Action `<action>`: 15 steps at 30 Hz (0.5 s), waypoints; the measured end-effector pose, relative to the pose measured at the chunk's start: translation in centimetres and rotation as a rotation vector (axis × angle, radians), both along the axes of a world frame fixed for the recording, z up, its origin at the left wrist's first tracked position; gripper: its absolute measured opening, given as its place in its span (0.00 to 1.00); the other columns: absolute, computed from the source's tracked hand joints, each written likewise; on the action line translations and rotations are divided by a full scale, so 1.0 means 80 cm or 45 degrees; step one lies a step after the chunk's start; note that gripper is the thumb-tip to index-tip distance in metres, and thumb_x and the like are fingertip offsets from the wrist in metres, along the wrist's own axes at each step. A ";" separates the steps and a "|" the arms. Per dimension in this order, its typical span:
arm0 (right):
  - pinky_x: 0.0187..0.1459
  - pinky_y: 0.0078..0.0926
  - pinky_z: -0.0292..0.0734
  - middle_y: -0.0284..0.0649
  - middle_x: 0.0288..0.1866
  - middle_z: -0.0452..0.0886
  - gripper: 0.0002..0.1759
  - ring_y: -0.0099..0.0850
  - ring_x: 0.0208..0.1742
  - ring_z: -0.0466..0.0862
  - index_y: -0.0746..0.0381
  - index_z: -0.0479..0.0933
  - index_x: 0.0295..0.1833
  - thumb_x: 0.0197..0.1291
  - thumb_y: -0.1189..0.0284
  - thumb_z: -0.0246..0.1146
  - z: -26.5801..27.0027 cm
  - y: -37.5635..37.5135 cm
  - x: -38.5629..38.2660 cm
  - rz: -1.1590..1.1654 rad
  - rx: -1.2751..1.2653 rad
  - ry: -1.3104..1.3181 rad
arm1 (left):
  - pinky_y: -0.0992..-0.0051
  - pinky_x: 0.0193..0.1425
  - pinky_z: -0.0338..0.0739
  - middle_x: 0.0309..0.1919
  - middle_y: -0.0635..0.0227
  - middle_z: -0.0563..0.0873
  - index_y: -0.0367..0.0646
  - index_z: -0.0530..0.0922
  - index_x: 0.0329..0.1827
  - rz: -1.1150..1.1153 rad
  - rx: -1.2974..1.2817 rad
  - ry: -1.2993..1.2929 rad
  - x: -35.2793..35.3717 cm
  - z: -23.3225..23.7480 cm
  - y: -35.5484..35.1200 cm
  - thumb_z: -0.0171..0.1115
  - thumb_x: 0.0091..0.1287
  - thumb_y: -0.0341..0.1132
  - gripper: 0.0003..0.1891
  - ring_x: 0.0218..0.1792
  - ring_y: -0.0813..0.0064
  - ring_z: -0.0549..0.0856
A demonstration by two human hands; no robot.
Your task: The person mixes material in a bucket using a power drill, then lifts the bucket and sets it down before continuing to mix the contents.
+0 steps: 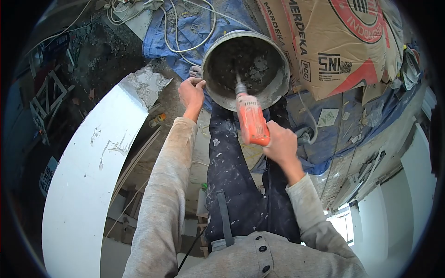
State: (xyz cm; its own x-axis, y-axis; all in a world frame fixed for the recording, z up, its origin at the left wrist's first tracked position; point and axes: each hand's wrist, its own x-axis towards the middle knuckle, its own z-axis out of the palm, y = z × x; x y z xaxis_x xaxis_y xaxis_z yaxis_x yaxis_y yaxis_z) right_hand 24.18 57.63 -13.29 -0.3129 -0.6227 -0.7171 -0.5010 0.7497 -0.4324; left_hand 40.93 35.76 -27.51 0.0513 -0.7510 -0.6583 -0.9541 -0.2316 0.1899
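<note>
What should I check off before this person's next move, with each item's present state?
1. Drill held in the right hand: ok.
2. Shaft inside the bucket: ok.
3. Left hand gripping the bucket: cannot tell; it is beside the rim.
4. Contents free of lumps: not ok; pale lumps show.
5. Drill switched off: cannot tell.

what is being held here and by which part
The right hand holds the red drill by its rear end; whether the left hand grips anything cannot be told.
</note>
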 end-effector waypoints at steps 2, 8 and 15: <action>0.35 0.49 0.76 0.45 0.34 0.85 0.14 0.52 0.35 0.84 0.57 0.74 0.41 0.47 0.73 0.68 -0.001 -0.003 0.003 -0.026 -0.005 0.004 | 0.66 0.49 0.82 0.35 0.63 0.93 0.45 0.91 0.40 0.002 0.001 0.003 0.001 -0.001 0.000 0.76 0.59 0.36 0.09 0.38 0.66 0.91; 0.35 0.50 0.76 0.44 0.33 0.84 0.14 0.52 0.34 0.84 0.56 0.74 0.41 0.46 0.72 0.68 -0.009 0.003 0.007 0.029 -0.006 0.063 | 0.68 0.48 0.82 0.35 0.63 0.93 0.45 0.91 0.40 -0.005 0.003 -0.001 0.003 -0.004 0.000 0.76 0.59 0.36 0.09 0.38 0.67 0.91; 0.36 0.50 0.76 0.45 0.34 0.84 0.16 0.53 0.35 0.84 0.56 0.74 0.42 0.46 0.71 0.69 -0.005 0.007 -0.002 0.056 -0.017 0.051 | 0.68 0.48 0.82 0.35 0.63 0.93 0.44 0.91 0.40 -0.003 0.009 0.009 0.001 -0.002 -0.001 0.76 0.60 0.35 0.08 0.37 0.68 0.91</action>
State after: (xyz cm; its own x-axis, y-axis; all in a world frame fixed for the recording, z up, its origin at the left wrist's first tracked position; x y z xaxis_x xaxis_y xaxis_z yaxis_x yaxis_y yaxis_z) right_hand 24.03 58.16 -13.71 -0.3134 -0.6461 -0.6959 -0.5502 0.7208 -0.4215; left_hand 40.99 35.69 -27.68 0.0450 -0.7463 -0.6641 -0.9532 -0.2310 0.1950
